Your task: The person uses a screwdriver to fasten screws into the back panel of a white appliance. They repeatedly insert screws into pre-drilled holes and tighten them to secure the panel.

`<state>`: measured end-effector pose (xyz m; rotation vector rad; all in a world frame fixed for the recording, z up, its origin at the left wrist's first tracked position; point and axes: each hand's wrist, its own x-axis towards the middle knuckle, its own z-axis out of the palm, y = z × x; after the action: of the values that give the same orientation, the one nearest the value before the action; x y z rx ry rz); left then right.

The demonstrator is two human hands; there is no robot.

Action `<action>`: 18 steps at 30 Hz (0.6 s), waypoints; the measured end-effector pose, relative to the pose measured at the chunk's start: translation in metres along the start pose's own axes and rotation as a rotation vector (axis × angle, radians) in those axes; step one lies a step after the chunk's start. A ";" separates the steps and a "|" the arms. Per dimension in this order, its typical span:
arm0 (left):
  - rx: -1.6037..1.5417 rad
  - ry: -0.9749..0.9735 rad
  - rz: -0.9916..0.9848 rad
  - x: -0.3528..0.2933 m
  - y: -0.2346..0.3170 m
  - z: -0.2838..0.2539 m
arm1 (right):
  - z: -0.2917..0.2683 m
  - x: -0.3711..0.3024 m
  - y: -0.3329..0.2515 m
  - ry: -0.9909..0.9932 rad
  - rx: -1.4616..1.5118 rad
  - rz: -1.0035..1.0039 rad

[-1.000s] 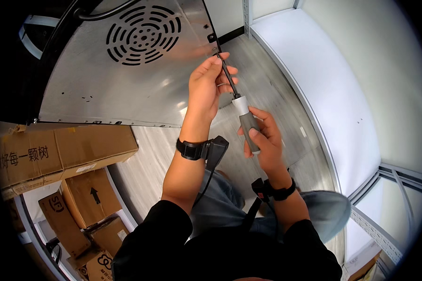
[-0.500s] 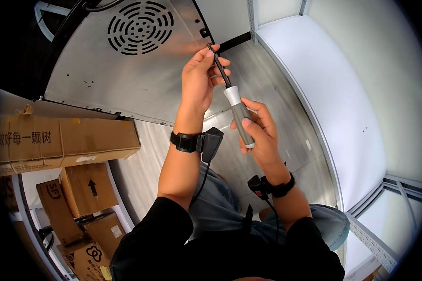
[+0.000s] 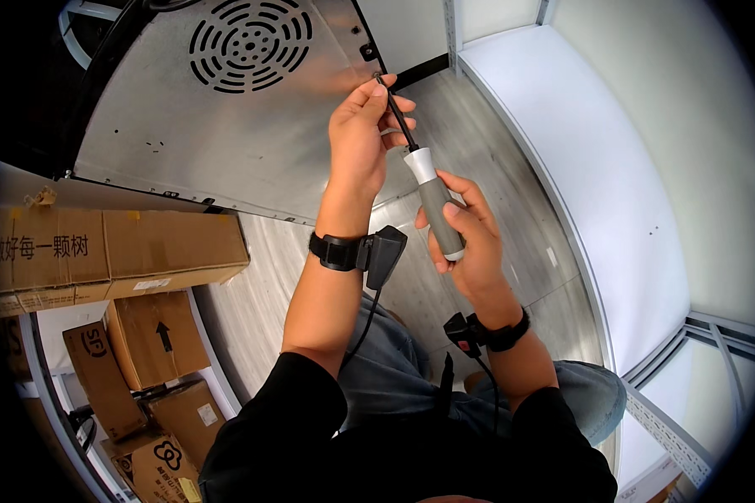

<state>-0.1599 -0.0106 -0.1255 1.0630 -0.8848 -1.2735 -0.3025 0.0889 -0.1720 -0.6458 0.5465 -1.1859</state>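
A screwdriver (image 3: 434,201) with a grey and white handle and a dark shaft slants up and left, its tip at the right edge of a large metal panel (image 3: 218,147). Around the handle are the fingers of my right hand (image 3: 478,247). My left hand (image 3: 359,130) pinches the shaft close to the tip with thumb and forefinger, the other fingers loosely curled beside it. A small dark piece, perhaps a screw, shows at the tip, but it is too small to make out. Round slotted vents (image 3: 250,46) pierce the panel above.
Cardboard boxes (image 3: 172,247) are stacked on a rack at the left. A white shelf (image 3: 579,168) curves along the right, with a metal shelf frame (image 3: 671,432) at the lower right. Black straps with cabled devices (image 3: 383,256) sit on my wrists. Grey floor (image 3: 512,193) lies below.
The screwdriver handle and my right hand have shifted slightly up and right. My left hand stays at the tip, a little further right. Both grips look the same.
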 end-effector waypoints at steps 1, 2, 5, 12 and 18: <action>0.002 0.007 0.001 0.000 -0.001 0.000 | 0.000 0.000 0.001 -0.008 0.018 0.003; 0.004 0.013 0.002 0.000 -0.002 -0.001 | 0.001 0.000 0.000 -0.015 0.036 0.007; 0.012 0.010 0.007 0.001 -0.001 -0.001 | 0.005 0.000 -0.003 -0.014 0.086 0.020; 0.004 -0.025 -0.025 0.000 0.005 -0.003 | 0.025 -0.007 -0.026 0.116 -0.274 0.036; -0.005 -0.085 -0.049 0.003 0.010 -0.008 | 0.032 -0.004 -0.027 0.136 -0.791 -0.158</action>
<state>-0.1496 -0.0128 -0.1188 1.0384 -0.9237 -1.3698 -0.2997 0.0921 -0.1304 -1.3016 1.1159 -1.1493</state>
